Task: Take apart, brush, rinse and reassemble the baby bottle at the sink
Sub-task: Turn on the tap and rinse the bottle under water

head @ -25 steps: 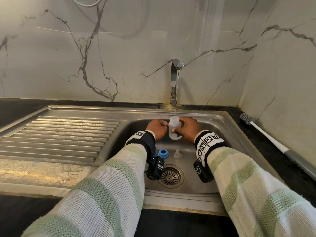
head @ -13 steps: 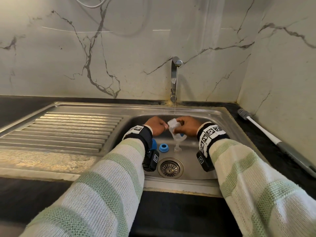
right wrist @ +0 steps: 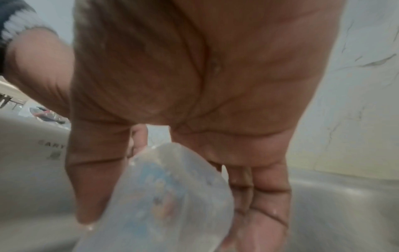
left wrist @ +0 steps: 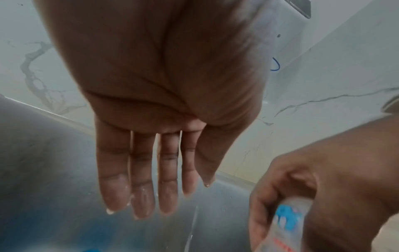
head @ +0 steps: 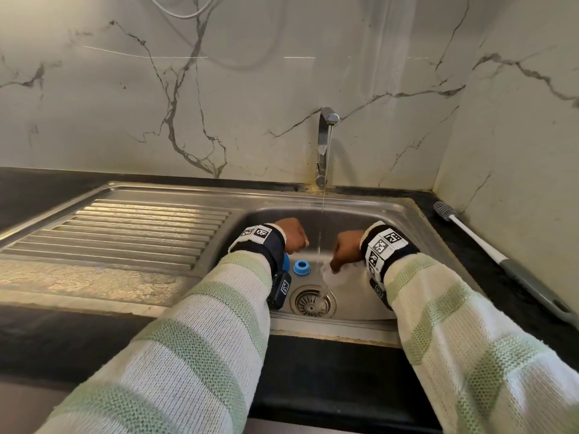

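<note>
My right hand (head: 341,256) grips the clear bottle body (head: 332,275) low in the sink basin (head: 369,214), just right of the thin water stream (head: 320,242). The right wrist view shows its thumb and fingers curled round the bottle (right wrist: 172,196), which has a blue print. My left hand (head: 296,238) hangs empty left of the stream; in the left wrist view its wet fingers (left wrist: 142,179) are straight and hold nothing, and the bottle (left wrist: 287,225) sits in the other hand at lower right. A blue collar ring (head: 301,267) lies on the sink floor between the hands.
The tap (head: 326,142) runs from the back wall, and the water falls onto the drain strainer (head: 313,302). A bottle brush (head: 501,260) lies on the dark counter at the right. A ribbed drainboard (head: 125,233) is to the left. Another blue part (head: 286,261) shows beside my left wrist.
My left hand has let go of the bottle and drawn off to the left. My right hand has carried the bottle down and right, out of the stream, towards the sink floor.
</note>
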`<state>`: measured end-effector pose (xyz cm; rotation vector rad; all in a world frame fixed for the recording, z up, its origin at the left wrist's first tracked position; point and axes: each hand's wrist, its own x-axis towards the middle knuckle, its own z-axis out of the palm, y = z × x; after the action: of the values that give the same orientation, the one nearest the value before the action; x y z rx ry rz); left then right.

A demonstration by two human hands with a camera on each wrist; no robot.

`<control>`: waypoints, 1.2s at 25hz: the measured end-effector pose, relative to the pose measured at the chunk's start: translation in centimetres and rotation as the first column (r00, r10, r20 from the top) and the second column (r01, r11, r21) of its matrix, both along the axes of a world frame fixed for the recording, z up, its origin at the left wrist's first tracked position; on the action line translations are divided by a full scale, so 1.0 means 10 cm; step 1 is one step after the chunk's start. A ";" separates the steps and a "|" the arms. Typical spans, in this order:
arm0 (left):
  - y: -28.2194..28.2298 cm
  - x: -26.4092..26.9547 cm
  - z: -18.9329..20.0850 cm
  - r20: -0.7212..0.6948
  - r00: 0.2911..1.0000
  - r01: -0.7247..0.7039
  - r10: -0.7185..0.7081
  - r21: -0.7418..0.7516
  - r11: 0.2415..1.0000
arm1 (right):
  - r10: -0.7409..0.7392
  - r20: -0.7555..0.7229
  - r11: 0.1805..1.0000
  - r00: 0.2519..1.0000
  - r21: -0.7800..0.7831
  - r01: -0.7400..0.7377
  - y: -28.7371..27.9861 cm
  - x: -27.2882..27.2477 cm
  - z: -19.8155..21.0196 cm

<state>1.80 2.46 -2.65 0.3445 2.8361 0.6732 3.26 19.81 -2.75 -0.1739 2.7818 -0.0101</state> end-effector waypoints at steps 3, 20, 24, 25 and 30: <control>-0.07 -0.04 0.09 -0.141 0.989 -0.057 0.041 -0.106 0.993 | -0.007 -0.152 0.986 0.988 -0.166 -0.018 0.01 0.09 0.22; -0.01 0.05 -0.01 -0.187 0.976 -0.149 0.112 -0.201 0.968 | -0.168 -0.315 0.972 0.934 -0.213 0.103 0.06 0.11 -0.05; -0.03 0.05 -0.06 -0.119 0.992 -0.080 0.052 -0.244 0.966 | -0.258 -0.448 0.913 0.856 -0.402 0.065 0.08 0.07 -0.02; -0.03 0.05 -0.05 -0.130 0.990 -0.078 0.050 -0.219 0.973 | -0.220 -0.374 0.928 0.901 -0.366 0.075 0.07 0.08 -0.06; -0.03 0.08 -0.04 -0.120 0.992 -0.056 0.030 -0.221 0.974 | -0.348 -0.459 0.844 0.818 -0.533 0.060 0.10 0.07 -0.04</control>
<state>2.56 2.20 -3.07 0.2928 2.9982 0.3446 4.00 20.78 -3.18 0.0221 3.2858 -0.8827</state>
